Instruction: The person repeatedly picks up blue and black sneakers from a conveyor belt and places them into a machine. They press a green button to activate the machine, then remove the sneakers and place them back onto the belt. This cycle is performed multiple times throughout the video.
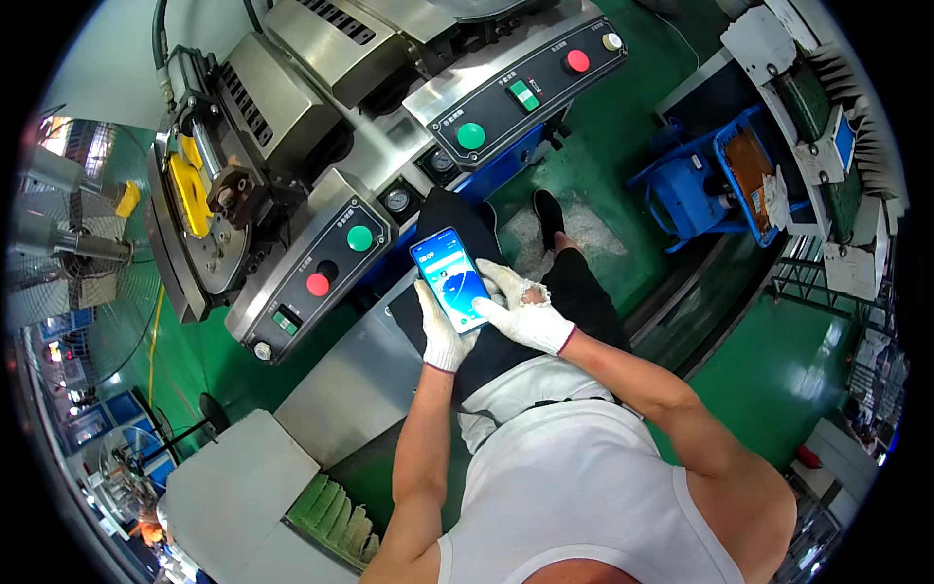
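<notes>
Two gloved hands meet over our lap: our left hand (440, 331) has its grip clamped on a lit smartphone (449, 279), cradling it from below, while our right hand (520, 313) lies against the phone's right edge, fingers loosely curled on nothing. We see the phone held just in front of the machine's control panel (316, 268) with green and red buttons.

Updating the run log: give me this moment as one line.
left hand: holds phone | right hand: touching phone edge, gloved | screen: lit, blue | control panel: ahead, untouched
</notes>
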Motion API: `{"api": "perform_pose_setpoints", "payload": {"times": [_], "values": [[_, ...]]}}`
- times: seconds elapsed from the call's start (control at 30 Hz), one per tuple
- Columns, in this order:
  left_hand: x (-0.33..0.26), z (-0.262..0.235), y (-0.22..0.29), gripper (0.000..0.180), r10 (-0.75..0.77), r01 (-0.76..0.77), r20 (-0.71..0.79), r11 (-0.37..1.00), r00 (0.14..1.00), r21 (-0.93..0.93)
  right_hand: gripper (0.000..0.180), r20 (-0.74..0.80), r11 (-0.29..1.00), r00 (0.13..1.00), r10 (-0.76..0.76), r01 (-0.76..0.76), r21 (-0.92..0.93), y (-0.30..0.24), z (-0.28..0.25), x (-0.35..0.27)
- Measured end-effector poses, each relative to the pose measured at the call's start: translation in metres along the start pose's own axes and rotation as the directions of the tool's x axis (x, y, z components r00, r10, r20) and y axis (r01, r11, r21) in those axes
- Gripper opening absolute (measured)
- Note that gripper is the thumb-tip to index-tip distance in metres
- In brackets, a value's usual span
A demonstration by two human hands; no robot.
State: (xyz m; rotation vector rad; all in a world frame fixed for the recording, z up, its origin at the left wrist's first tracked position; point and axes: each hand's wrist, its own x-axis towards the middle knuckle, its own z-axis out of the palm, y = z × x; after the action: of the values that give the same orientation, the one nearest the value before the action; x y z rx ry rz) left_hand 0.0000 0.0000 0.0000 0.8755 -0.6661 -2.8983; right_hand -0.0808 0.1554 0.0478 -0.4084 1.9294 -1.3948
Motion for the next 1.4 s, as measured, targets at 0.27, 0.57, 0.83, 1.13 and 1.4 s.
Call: {"api": "perform_pose_setpoints", "payload": {"times": [0.27, 0.57, 0.83, 1.13, 1.4], "values": [[-0.011, 0.017, -0.003, 0.082, -0.06, 0.077, -0.197, 0.994, 0.979, 0.081, 0.073, 0.06, 0.99, 0.998, 0.021, -0.013, -0.139, -0.009, -0.011, 0.0], [0.005, 0.045, -0.004, 0.081, 0.088, -0.067, -0.08, 0.971, 0.993, 0.23, 0.071, -0.064, 0.994, 0.998, -0.016, 0.009, -0.113, 0.02, -0.008, 0.007], [0.019, 0.108, -0.054, 0.055, 0.042, 0.033, -0.201, 0.934, 0.979, 0.356, 0.078, -0.105, 0.943, 0.939, 0.328, -0.319, 0.088, -0.01, -0.081, -0.036], [0.055, 0.097, -0.087, 0.048, 0.032, 0.035, -0.118, 0.849, 0.993, 0.527, 0.046, -0.205, 0.867, 0.936, 0.286, -0.162, 0.472, 0.017, -0.107, -0.047], [0.037, 0.129, -0.067, 0.043, 0.206, -0.126, 0.105, 0.091, 0.973, 0.988, 0.028, -0.259, 0.732, 0.922, 0.287, -0.036, 0.68, 0.052, -0.098, -0.043]]}}
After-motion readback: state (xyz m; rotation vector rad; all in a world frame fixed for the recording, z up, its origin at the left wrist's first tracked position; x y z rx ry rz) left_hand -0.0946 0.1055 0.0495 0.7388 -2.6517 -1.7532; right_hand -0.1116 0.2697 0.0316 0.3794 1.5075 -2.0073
